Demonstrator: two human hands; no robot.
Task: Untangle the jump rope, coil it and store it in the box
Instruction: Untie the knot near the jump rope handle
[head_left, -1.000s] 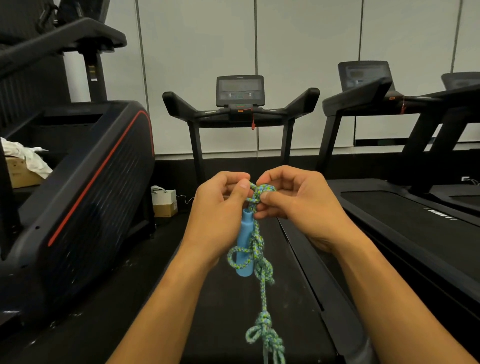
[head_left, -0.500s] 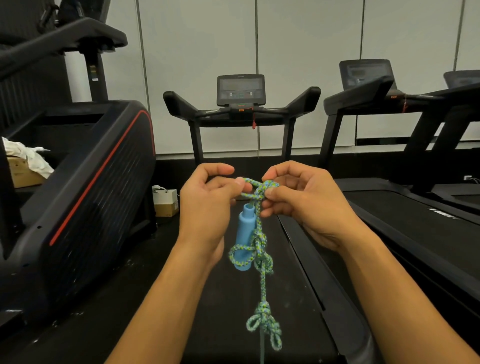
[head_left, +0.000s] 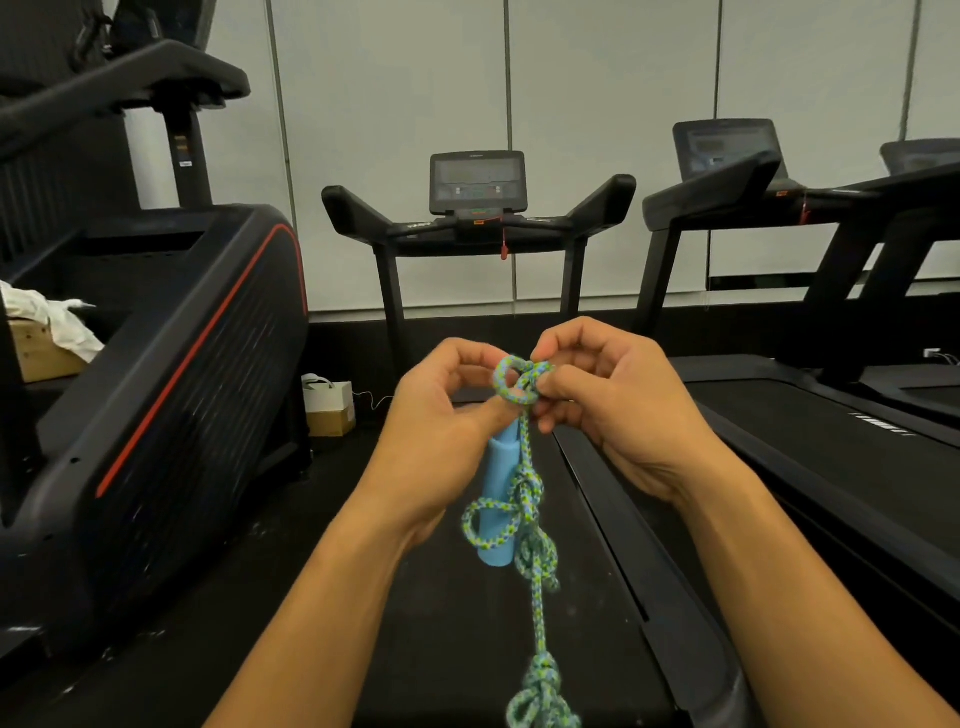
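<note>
Knots in the jump rope (head_left: 525, 499) hid part of its blue handle (head_left: 497, 499); our left hand (head_left: 447, 441) and right hand (head_left: 608, 410) pinched the top loop, and the rope's lower end ran out of view.

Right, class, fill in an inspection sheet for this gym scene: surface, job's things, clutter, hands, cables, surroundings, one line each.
Surface: treadmill belt below the hands, dark, bare where visible.
Job's things: rope hangs knotted in several places; top loop opened out; blue handle tangled in it; storage box not identified.
Clutter: small boxes on the floor; white cloth on a cardboard box at left.
Hands: left hand and right hand both pinch the top knot.
Cables: thin wire by the small boxes.
Surroundings: treadmills ahead and right, black machine left, pale wall panels.
</note>
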